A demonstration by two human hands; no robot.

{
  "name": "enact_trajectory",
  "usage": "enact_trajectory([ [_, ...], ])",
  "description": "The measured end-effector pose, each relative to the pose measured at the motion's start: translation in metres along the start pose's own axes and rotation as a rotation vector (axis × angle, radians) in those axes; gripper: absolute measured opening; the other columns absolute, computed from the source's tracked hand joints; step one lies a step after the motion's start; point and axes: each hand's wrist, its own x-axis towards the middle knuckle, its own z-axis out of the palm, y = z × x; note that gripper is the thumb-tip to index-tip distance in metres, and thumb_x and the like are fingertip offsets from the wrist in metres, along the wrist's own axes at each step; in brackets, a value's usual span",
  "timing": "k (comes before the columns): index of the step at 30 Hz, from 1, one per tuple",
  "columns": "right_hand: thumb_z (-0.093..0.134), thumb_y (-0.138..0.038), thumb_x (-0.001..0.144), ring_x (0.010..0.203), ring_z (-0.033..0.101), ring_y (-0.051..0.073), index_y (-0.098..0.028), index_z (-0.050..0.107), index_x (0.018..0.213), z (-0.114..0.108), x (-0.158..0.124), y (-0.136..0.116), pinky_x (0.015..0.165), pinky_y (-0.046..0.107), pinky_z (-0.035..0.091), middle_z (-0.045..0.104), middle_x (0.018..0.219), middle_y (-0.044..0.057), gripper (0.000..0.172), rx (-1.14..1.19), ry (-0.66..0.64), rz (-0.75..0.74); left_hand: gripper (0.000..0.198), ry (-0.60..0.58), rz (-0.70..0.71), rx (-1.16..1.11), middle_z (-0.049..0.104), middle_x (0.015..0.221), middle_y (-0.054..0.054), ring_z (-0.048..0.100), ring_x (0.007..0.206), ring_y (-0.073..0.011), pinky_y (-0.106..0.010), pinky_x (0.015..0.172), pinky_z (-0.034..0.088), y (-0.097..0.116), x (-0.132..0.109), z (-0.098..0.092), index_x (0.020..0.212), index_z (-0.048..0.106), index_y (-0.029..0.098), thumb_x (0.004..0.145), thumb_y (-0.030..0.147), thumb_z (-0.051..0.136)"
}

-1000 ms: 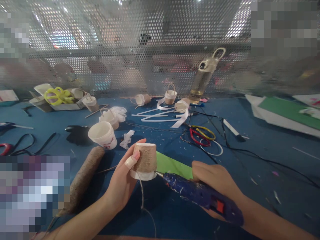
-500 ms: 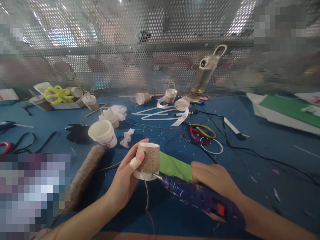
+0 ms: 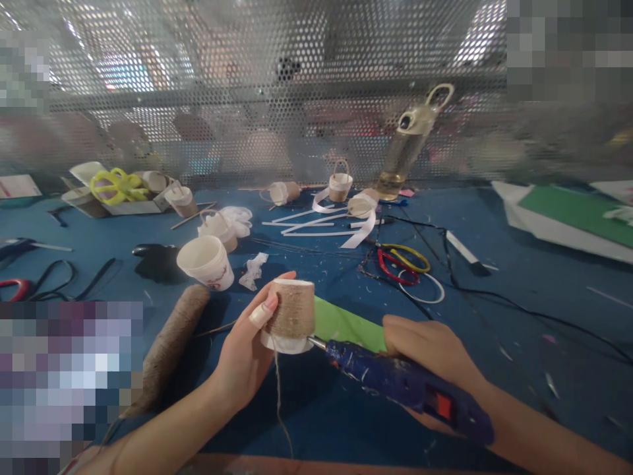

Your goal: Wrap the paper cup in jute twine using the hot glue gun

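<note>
Upside down in my left hand [image 3: 250, 343] is a paper cup [image 3: 293, 309] wrapped in brown twine, its white rim facing down. The thumb, with a bandage on it, presses the cup's side. A loose twine end [image 3: 278, 396] hangs below, and another strand runs left toward a twine spool [image 3: 173, 343]. My right hand [image 3: 430, 349] grips a blue hot glue gun [image 3: 395, 379] with a red switch. Its metal nozzle points left and meets the cup where twine and rim join. Behind the cup, a green sheet [image 3: 346, 323] lies partly hidden.
A white paper cup [image 3: 205, 260] and a lace scrap [image 3: 254, 271] stand to the left. Small twine baskets [image 3: 340, 187], white strips [image 3: 306, 225] and a tilted bottle [image 3: 403, 155] are farther back. Cables and scissors [image 3: 400, 264] lie to the right. A perforated metal screen [image 3: 247, 99] closes the back.
The cup has turned slightly in my left hand, and its hanging twine end has swung left. The glue gun has shifted a little right, with its nozzle still at the rim.
</note>
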Motion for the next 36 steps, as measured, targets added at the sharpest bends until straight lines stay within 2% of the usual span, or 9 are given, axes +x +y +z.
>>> enact_trajectory([
  [10,0.055,-0.022,0.078,0.051,0.036,0.012,-0.026,0.033,0.077,0.004,-0.002,0.013,0.051,0.028,0.02,0.041,0.07,-0.005,0.022,-0.057,-0.021,-0.012,0.057,0.022,0.078,-0.017,0.075,0.119,-0.008,0.068,0.111,-0.0294,-0.036,0.091,0.054,0.002,0.001,-0.002,0.137,0.065,0.022,0.084,0.043,0.072],
  [15,0.053,-0.018,0.086,0.065,0.059,0.017,-0.021,0.053,0.097,0.017,-0.001,0.021,0.056,0.029,0.039,0.062,0.091,0.004,0.011,-0.105,-0.129,0.107,0.054,0.008,0.228,0.053,0.071,0.128,-0.009,0.066,0.115,-0.0325,-0.038,0.089,0.054,0.001,0.0,-0.006,0.135,0.067,0.025,0.085,0.043,0.072],
  [18,0.075,-0.036,0.083,0.094,0.067,0.028,-0.016,0.053,0.128,0.024,0.004,0.024,0.078,0.041,0.054,0.065,0.117,0.014,0.054,-0.12,-0.228,0.223,0.049,-0.006,0.252,0.086,0.07,0.131,-0.009,0.063,0.12,-0.0326,-0.038,0.091,0.054,0.0,0.0,-0.006,0.13,0.069,0.027,0.084,0.042,0.073],
  [20,0.089,-0.056,0.064,0.114,0.061,0.038,-0.011,0.047,0.141,0.026,0.009,0.025,0.093,0.055,0.052,0.061,0.128,0.021,0.098,-0.106,-0.283,0.212,0.047,-0.009,0.244,0.098,0.07,0.129,-0.008,0.062,0.121,-0.0321,-0.037,0.091,0.053,0.0,0.0,-0.005,0.128,0.071,0.027,0.084,0.042,0.074],
  [22,0.09,-0.068,0.053,0.126,0.052,0.044,-0.008,0.046,0.145,0.024,0.013,0.023,0.102,0.065,0.045,0.058,0.133,0.025,0.118,-0.065,-0.324,0.174,0.045,-0.001,0.243,0.107,0.07,0.127,-0.007,0.061,0.122,-0.0318,-0.036,0.093,0.052,0.0,0.001,-0.004,0.126,0.071,0.028,0.083,0.041,0.076],
  [24,0.084,-0.073,0.058,0.13,0.048,0.043,-0.01,0.052,0.14,0.019,0.014,0.017,0.107,0.067,0.04,0.057,0.137,0.026,0.108,0.023,-0.325,0.145,0.046,0.01,0.249,0.121,0.071,0.126,-0.006,0.06,0.123,-0.0319,-0.037,0.095,0.05,0.001,0.001,-0.003,0.125,0.072,0.028,0.081,0.04,0.078],
  [29,0.073,-0.045,0.089,0.125,0.056,0.029,-0.021,0.067,0.112,0.004,0.01,-0.007,0.102,0.048,0.05,0.061,0.136,0.015,0.034,0.496,-0.325,0.168,0.051,0.019,0.234,0.173,0.073,0.122,-0.007,0.062,0.118,-0.0312,-0.037,0.094,0.049,0.0,0.0,0.001,0.125,0.071,0.029,0.076,0.039,0.082],
  [33,0.08,-0.036,0.083,0.085,0.068,0.013,-0.018,0.066,0.103,0.005,0.008,-0.019,0.067,0.026,0.054,0.049,0.15,0.017,0.03,1.174,-0.546,0.251,0.05,-0.01,0.252,0.216,0.072,0.123,-0.006,0.062,0.117,-0.0293,-0.035,0.093,0.049,-0.004,0.001,-0.001,0.126,0.07,0.03,0.078,0.037,0.082],
  [36,0.085,-0.029,0.078,0.075,0.065,0.008,-0.017,0.063,0.102,0.014,0.009,-0.017,0.061,0.021,0.05,0.053,0.146,0.018,0.035,1.544,-0.583,0.264,0.049,-0.048,0.255,0.27,0.072,0.124,-0.005,0.062,0.117,-0.0275,-0.033,0.093,0.049,-0.006,0.002,-0.004,0.128,0.068,0.032,0.08,0.035,0.08],
])
